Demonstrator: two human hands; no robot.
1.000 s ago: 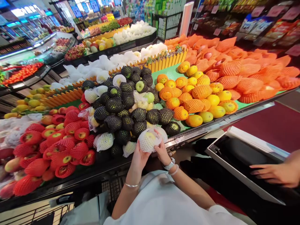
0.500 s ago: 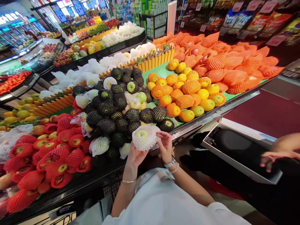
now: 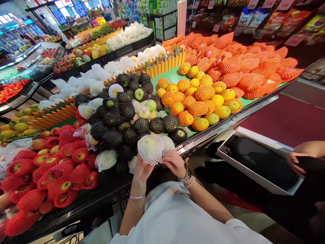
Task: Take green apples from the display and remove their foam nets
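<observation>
My left hand [image 3: 142, 171] holds a pale green apple [image 3: 150, 145] from below, with a white foam net sleeve around it. On the right side, the fingers of my right hand [image 3: 175, 163] are closed on the edge of the white foam net [image 3: 167, 143], which sticks out beyond the fruit. Whether that part is the same sleeve or a second one I cannot tell. Just beyond my hands lies a heap of dark-netted fruit [image 3: 113, 117], with a bare green apple [image 3: 151, 105] among it. A white-netted fruit [image 3: 106, 160] rests left of my left hand.
Red-netted apples [image 3: 80, 155] fill the stand's left. Orange-netted yellow fruit [image 3: 199, 105] and orange foam-wrapped fruit [image 3: 231, 66] lie to the right. A metal edge [image 3: 223, 126] runs along the front. At right, another person's hand [image 3: 302, 156] is beside an open white box [image 3: 259, 166].
The wrapped apple and both hands have shifted slightly left. More of the foam net now shows beside my right fingers, and the net covers more of the apple's top. The other person's hand moved slightly.
</observation>
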